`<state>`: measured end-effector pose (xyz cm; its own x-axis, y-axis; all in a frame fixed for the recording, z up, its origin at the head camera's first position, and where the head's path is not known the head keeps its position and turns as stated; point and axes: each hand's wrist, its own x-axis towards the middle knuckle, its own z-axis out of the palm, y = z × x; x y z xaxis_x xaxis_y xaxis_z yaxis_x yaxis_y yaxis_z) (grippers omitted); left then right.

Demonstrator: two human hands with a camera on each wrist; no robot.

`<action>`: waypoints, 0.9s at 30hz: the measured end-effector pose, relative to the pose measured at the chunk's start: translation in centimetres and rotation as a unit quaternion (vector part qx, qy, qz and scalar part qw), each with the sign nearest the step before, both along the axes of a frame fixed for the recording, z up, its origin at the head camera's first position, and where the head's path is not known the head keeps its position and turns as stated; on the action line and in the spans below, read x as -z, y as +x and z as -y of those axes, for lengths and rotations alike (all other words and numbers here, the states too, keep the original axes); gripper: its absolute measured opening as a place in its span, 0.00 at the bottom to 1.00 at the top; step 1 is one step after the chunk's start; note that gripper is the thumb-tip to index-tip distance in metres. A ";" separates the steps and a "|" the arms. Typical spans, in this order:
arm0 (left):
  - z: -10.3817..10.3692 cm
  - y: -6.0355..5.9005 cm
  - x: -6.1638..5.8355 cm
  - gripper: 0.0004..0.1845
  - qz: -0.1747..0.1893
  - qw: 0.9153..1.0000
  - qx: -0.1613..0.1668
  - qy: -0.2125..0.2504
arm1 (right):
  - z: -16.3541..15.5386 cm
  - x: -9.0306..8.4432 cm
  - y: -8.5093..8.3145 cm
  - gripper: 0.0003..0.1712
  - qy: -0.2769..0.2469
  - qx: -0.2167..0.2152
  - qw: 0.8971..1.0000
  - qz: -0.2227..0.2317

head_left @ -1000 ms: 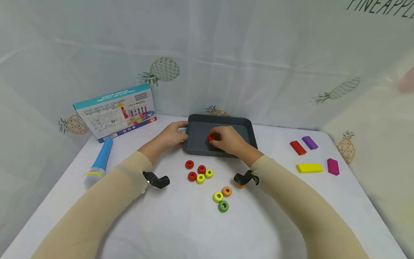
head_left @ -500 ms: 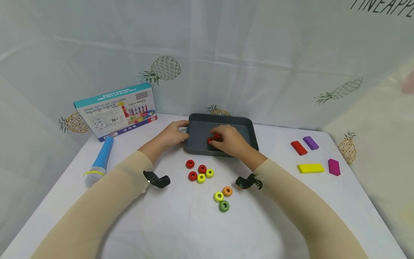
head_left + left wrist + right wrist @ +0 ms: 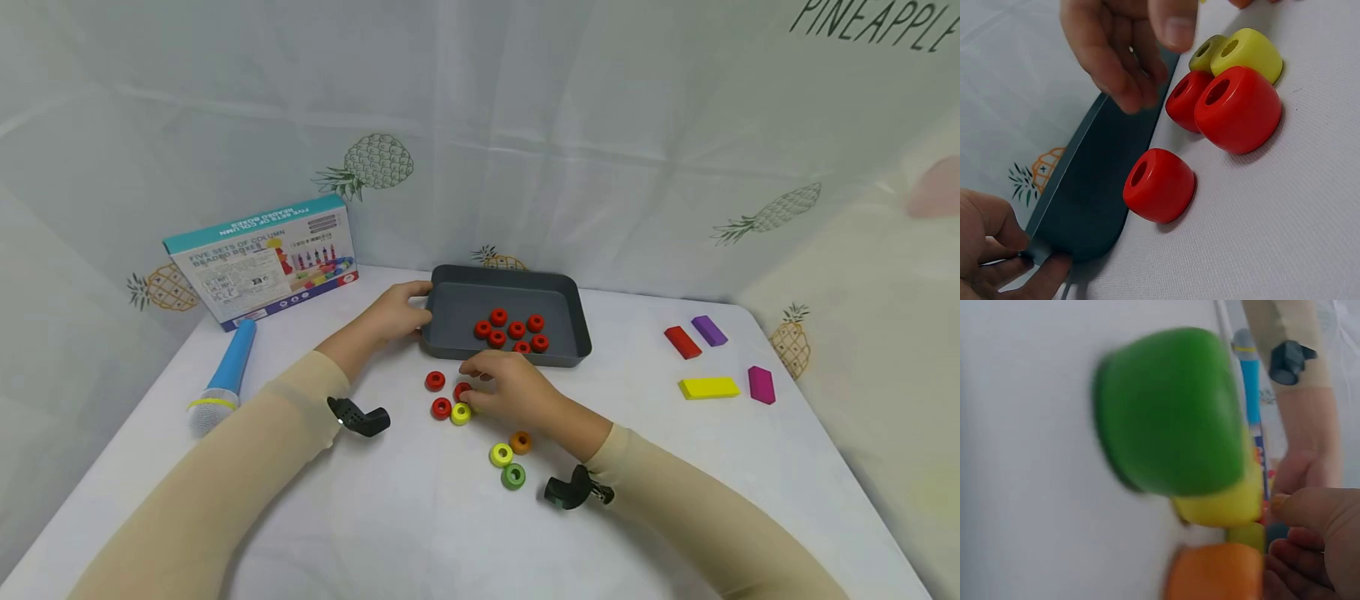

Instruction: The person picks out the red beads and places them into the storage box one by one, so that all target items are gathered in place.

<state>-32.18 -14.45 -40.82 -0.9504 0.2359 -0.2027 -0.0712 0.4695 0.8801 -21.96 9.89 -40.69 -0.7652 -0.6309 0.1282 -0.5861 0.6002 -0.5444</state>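
At the left end of a dark grey tray [image 3: 457,300], my left hand [image 3: 396,314] pinches its edge between thumb and fingers. Several red beads [image 3: 498,317] with holes lie in the tray. My right hand [image 3: 512,390] is over the table in front of it, fingers bent and spread apart, holding nothing. Below its fingertips are red beads [image 3: 441,408] and a yellow bead [image 3: 461,414]; another yellow bead is mostly hidden by the hand. Nearer to me sit a yellow bead [image 3: 500,455], an orange bead [image 3: 521,443] and a green bead [image 3: 513,477], large in the right wrist view.
A beaded-boxes carton [image 3: 262,262] leans at the back left, with a blue toy microphone [image 3: 231,367] before it. On the right lie red [image 3: 682,342], purple [image 3: 708,331], yellow [image 3: 708,388] and magenta [image 3: 761,385] blocks. A pineapple-print cloth [image 3: 600,150] hangs behind.
My right hand has let go of red beads in the tray and moved back toward me, over the loose beads. My left hand has stayed at the tray's edge.
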 end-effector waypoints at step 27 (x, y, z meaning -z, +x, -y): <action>-0.1 0.1 0.0 0.38 0.005 1.000 -0.003 -0.002 | 0.4 -0.3 0.5 0.20 0.014 0.014 1.000 0.000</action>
